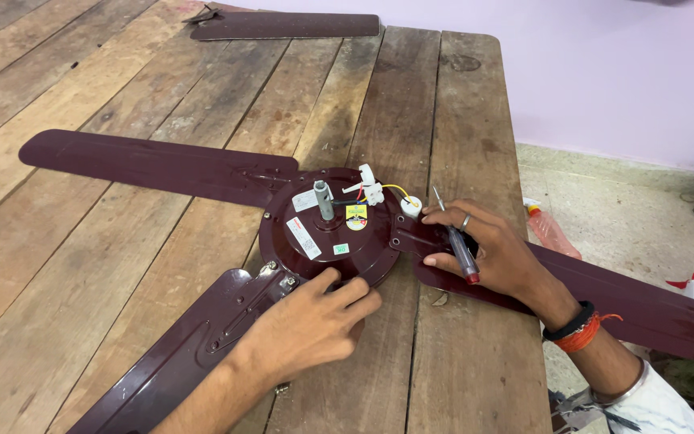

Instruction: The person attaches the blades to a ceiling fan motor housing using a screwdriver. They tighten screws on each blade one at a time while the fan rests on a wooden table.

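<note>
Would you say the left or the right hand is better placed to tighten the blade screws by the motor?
Probably the right hand: it holds the screwdriver over the blade bracket, while the left hand merely braces the fan motor.

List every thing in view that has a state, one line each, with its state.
Ceiling fan motor: lying flat on the wooden table, shaft up, wires exposed.
Three attached blades: joined to the motor.
Loose blade: lying apart at the table's far edge.
Screwdriver: held in the right hand, tip pointing away.
Left hand: resting on the motor's rim, holding nothing visible.
Spray bottles: lying on the floor.
</note>
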